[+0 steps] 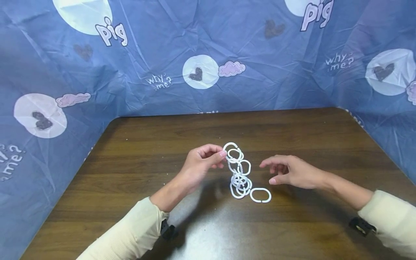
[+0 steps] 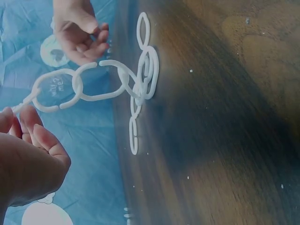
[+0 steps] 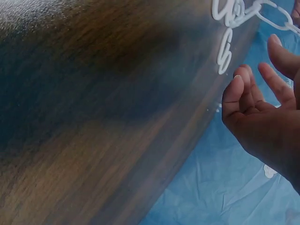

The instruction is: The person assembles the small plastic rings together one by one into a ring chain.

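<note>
A chain of white plastic C-shaped links (image 2: 101, 97) rises at a slant from the table. My left hand (image 1: 203, 160) pinches its upper end link (image 1: 230, 143) between thumb and fingers. Lower down, several links lie bunched together on the wood, and one oval link (image 1: 260, 189) lies at the right of the bunch; whether it is joined to the others I cannot tell. To the right of the chain, my right hand (image 1: 292, 171) hovers with loosely bent fingers and thumb apart, touching nothing. Small gaps show in some of the links in the left wrist view.
The brown wooden table (image 1: 146, 137) carries a few tiny white specks. Blue printed cloth (image 1: 162, 97) hangs behind it and along both sides. A dark strap device (image 1: 362, 225) sits at the right wrist, another (image 1: 167, 229) at the left.
</note>
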Tool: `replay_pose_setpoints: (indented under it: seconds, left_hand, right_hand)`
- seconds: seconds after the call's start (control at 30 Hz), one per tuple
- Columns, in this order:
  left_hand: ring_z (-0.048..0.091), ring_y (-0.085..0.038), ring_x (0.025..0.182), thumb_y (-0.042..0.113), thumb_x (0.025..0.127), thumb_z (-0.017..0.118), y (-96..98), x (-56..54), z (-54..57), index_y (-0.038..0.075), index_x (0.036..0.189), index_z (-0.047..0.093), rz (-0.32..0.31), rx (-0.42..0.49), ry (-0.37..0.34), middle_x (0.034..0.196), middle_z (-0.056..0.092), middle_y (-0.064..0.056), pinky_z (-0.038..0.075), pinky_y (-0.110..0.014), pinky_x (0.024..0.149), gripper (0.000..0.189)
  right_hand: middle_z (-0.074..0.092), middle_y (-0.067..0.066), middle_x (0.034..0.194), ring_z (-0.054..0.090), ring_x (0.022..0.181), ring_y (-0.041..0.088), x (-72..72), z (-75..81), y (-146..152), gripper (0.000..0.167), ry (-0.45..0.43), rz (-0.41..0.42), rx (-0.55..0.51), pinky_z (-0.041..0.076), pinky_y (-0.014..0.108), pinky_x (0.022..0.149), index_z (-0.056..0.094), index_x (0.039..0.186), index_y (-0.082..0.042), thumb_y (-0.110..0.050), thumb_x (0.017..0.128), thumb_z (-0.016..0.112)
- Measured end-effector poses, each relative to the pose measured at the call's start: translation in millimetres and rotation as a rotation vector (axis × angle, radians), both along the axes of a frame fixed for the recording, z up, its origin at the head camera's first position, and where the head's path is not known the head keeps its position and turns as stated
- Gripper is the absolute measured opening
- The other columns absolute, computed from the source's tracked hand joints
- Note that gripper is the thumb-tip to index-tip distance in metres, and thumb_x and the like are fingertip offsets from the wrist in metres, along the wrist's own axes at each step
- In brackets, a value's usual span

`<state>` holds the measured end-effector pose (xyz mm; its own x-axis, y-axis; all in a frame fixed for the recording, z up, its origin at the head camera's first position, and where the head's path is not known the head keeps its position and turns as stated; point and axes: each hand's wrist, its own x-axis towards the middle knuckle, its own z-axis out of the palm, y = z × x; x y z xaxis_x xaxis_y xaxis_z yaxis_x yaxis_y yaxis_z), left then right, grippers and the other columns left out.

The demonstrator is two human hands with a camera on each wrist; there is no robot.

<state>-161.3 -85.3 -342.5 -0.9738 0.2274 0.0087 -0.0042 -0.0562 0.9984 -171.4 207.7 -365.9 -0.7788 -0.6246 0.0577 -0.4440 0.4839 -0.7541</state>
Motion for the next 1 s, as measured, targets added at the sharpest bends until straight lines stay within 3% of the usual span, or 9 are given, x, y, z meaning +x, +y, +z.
replay_pose_setpoints:
  seconds: [0.2,0.3,0.5,0.77,1.0]
  left_hand:
    - [0.063,-0.013,0.067,0.008,0.089,0.067,0.6,0.1,0.4,0.002,0.094,0.065,-0.006,0.004,-0.005,0.08,0.065,-0.005,0.049,-0.028,0.07,0.008]
    - [0.063,-0.013,0.067,0.008,0.089,0.067,0.8,0.4,0.7,0.002,0.093,0.065,-0.007,0.002,-0.006,0.082,0.066,-0.009,0.049,-0.028,0.07,0.007]
    - [0.063,-0.013,0.068,0.009,0.089,0.067,1.1,0.7,0.1,0.003,0.093,0.065,-0.012,-0.01,-0.015,0.081,0.067,-0.003,0.05,-0.031,0.073,0.007]
    - [0.063,-0.013,0.068,0.009,0.089,0.067,2.3,-0.1,-0.4,0.002,0.094,0.065,-0.011,-0.013,-0.012,0.081,0.065,-0.006,0.049,-0.028,0.071,0.008]
    - [0.063,-0.013,0.068,0.009,0.089,0.067,2.5,-0.7,-1.1,0.002,0.094,0.065,-0.015,-0.023,-0.013,0.082,0.065,-0.007,0.049,-0.029,0.071,0.009]
  right_hand:
    - [0.059,0.005,0.094,0.055,0.084,0.022,1.8,-10.8,-4,0.051,0.072,0.091,0.054,0.047,0.033,0.074,0.063,0.121,-0.011,-0.007,0.073,0.081]
    - [0.058,0.002,0.099,0.053,0.091,0.021,4.0,-15.0,-7,0.058,0.086,0.143,0.096,0.047,0.034,0.078,0.062,0.124,-0.014,-0.006,0.07,0.082]
    - [0.055,-0.004,0.108,0.047,0.105,0.013,10.9,-22.4,-13,0.066,0.173,0.248,0.19,0.043,0.034,0.09,0.059,0.128,-0.019,-0.004,0.068,0.081]
    - [0.05,-0.007,0.102,0.043,0.096,0.006,12.9,-25.2,-15,0.071,0.304,0.319,0.247,0.044,0.027,0.082,0.059,0.131,-0.028,-0.003,0.068,0.081]
    - [0.049,-0.007,0.099,0.042,0.091,0.005,12.9,-28.5,-13,0.067,0.337,0.308,0.249,0.043,0.025,0.077,0.061,0.129,-0.028,-0.006,0.069,0.081]
